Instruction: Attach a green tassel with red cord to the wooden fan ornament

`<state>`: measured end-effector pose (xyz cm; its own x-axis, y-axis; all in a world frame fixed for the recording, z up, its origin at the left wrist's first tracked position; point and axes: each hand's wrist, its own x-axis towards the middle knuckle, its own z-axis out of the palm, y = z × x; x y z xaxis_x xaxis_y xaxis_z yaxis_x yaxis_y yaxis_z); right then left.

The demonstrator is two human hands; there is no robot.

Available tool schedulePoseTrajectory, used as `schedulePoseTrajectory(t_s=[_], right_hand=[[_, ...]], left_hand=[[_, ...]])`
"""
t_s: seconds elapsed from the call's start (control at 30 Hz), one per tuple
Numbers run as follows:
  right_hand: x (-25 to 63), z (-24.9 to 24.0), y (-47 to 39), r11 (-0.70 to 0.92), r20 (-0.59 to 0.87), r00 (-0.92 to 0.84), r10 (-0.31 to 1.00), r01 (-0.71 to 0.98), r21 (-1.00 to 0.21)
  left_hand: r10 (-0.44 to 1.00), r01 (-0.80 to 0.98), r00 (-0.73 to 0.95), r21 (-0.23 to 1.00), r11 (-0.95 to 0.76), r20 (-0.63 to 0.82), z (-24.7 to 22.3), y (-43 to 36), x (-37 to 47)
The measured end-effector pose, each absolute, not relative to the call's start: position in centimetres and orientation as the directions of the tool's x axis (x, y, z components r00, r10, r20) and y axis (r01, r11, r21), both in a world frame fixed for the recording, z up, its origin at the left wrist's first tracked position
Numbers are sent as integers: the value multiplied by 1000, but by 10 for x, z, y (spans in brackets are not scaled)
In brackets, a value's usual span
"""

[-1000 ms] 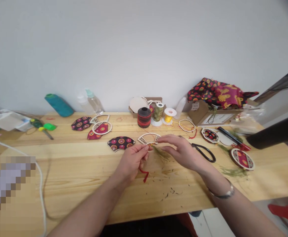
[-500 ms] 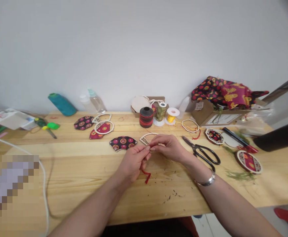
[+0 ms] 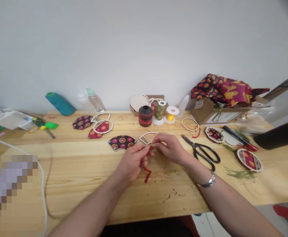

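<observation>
Fingertips of my left hand (image 3: 135, 161) pinch a red cord (image 3: 147, 175), whose loose end dangles below the hand over the table. My right hand (image 3: 167, 148) is closed close beside it, thumb and forefinger together at the same cord; the stretch between the hands is tiny and mostly hidden. Just behind the hands lies a pale wooden fan-shaped frame (image 3: 144, 139), partly covered by the right hand. A dark patterned fan-shaped fabric piece (image 3: 122, 143) rests to the left of it. Black-handled scissors (image 3: 203, 150) lie to the right, by my right wrist.
Along the wall stand a red-and-black thread spool (image 3: 145, 117), a green spool (image 3: 160, 112), a yellow spool (image 3: 172, 115) and a cardboard box (image 3: 208, 112) topped with patterned cloth. Finished-looking round pieces (image 3: 249, 160) lie right. A white cable (image 3: 43, 184) crosses the left side.
My hands stay together at the red cord, with the fingertips shifted slightly and a little more space between them. The cord's dangling end has swung slightly. The view has moved a little.
</observation>
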<state>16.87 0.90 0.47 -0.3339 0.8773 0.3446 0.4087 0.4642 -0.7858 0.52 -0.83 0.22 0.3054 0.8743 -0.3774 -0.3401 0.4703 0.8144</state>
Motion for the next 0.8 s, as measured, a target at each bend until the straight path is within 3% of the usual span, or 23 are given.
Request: schedulePoseTrajectory(t_s=[0.2, 0.53, 0.63, 0.8], right_hand=[[169, 2, 8, 499, 374, -351, 859, 408, -764], [174, 6, 10, 424, 297, -400, 867, 279, -861], [176, 6, 13, 530, 370, -410, 834, 405, -745], [174, 30, 35, 680, 500, -479, 721, 629, -377]], left_hand=[[878, -287, 287, 841, 459, -382, 2, -9, 6], [918, -307, 197, 868, 391, -344, 2, -5, 2], [928, -340, 170, 864, 372, -332, 6, -5, 1], [935, -367, 186, 861, 351, -301, 14, -10, 2]])
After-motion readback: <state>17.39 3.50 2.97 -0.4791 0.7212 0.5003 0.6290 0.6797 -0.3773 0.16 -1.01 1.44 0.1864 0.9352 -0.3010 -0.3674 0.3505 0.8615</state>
